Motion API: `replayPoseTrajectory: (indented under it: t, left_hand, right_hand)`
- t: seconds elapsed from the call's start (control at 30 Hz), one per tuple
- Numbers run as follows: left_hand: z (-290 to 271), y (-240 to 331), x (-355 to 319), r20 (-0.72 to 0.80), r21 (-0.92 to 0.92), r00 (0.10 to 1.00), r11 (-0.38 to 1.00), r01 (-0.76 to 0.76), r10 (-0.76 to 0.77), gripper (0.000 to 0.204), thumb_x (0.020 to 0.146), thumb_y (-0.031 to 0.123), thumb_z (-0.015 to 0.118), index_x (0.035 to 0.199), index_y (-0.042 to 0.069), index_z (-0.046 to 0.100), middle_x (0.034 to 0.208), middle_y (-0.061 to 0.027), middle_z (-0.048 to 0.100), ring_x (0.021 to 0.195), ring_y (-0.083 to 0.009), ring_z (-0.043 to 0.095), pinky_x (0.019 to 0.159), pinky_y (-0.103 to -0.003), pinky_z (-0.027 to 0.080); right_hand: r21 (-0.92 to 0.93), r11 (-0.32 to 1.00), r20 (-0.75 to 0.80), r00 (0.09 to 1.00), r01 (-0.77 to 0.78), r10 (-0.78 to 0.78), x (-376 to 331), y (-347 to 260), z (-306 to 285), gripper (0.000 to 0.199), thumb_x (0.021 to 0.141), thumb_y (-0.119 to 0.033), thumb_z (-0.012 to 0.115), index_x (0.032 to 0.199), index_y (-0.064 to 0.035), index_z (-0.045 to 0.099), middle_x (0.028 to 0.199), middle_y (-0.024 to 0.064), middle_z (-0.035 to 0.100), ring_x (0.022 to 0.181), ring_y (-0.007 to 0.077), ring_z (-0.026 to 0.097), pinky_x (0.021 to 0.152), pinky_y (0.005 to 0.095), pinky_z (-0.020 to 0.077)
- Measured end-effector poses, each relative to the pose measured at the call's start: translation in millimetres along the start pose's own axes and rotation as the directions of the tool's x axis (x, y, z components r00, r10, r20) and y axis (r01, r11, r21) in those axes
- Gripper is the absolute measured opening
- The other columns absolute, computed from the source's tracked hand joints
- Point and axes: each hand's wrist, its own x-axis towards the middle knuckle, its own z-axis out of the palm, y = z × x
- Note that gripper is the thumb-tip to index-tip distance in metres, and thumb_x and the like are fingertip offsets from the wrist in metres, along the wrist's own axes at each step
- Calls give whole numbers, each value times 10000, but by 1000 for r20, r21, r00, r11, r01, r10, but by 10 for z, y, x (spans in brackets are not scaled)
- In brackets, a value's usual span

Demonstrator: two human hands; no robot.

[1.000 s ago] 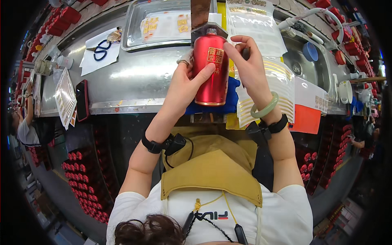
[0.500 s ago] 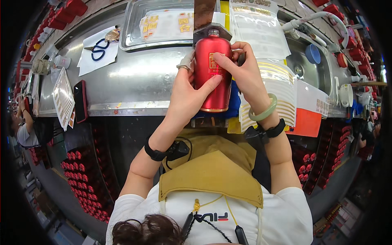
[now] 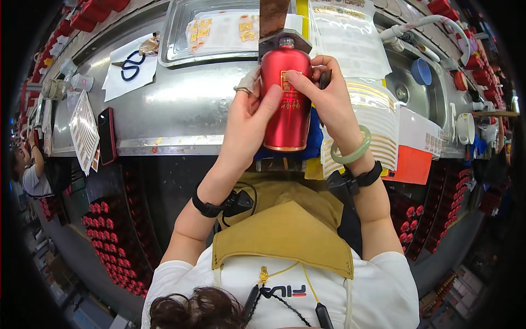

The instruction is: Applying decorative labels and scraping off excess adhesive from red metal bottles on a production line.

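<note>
Just now my loosely curled left hand [image 3: 244,118], cupping the satiny red, round-shouldered bottle [image 3: 290,129], drew its thumb sideways, baring gold lettering [image 3: 289,104] below the gold square [image 3: 284,82]. My half-closed right hand [image 3: 324,90] rests its thumb there. Blue cloth [image 3: 315,134] bunches alongside, at the front edge of the steel worktop [image 3: 181,109].

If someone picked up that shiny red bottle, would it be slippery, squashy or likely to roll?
The red bottle may be slightly slippery, since its surface looks smooth and glossy. It's probably stiff: no dent shows beside the thumb of the left hand. Laid on its side, it might roll, as its body looks rounded.
</note>
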Motion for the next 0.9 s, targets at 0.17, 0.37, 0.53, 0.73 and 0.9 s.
replayPoseTrajectory:
  t: [0.17, 0.37, 0.53, 0.73, 0.9]
  left_hand:
    - [-75, 60, 9, -41, -34, 993, 993, 111, -113, 528, 1109, 332, 497, 1539, 38, 412, 1445, -89, 579, 1308, -170, 569, 1089, -330, 443]
    - [-76, 83, 84, 30, -4, 998, 998, 60, -59, 625, 1010, 193, 693, 1507, -40, 392, 1460, -170, 547, 1308, -195, 562, 1119, -339, 446]
    - [-83, 41, 89, 29, 19, 999, 999, 44, -45, 699, 962, 129, 744, 1518, -46, 357, 1474, -189, 532, 1317, -210, 564, 1105, -351, 471]
    - [-89, 33, 91, 28, 18, 999, 999, 40, -40, 704, 961, 137, 747, 1519, -45, 357, 1475, -190, 531, 1314, -210, 568, 1101, -353, 477]
    - [-78, 41, 84, 26, 26, 999, 999, 34, -35, 701, 964, 142, 745, 1520, -42, 361, 1476, -190, 530, 1309, -211, 571, 1102, -352, 477]
  right_hand:
    - [159, 975, 45, 988, -153, 148, -19, -137, -65, 435, 891, -263, 847, 1123, -20, 570, 855, -53, 463, 774, 41, 436, 674, 191, 385]
    - [123, 988, 46, 995, -98, 93, -35, -68, -55, 528, 832, -270, 897, 1151, -30, 552, 875, -46, 450, 786, 47, 431, 679, 195, 392]
    - [124, 989, 44, 996, -86, 81, -22, -30, -47, 567, 806, -275, 915, 1158, -29, 544, 884, -42, 446, 784, 52, 426, 675, 191, 395]
    - [172, 981, 41, 996, -87, 81, -39, -49, -24, 568, 807, -272, 915, 1163, -25, 547, 875, -44, 448, 776, 50, 424, 664, 190, 397]
    - [132, 988, 34, 996, -85, 81, -31, -34, -34, 569, 810, -261, 912, 1171, -22, 543, 877, -43, 452, 780, 48, 431, 664, 189, 402]
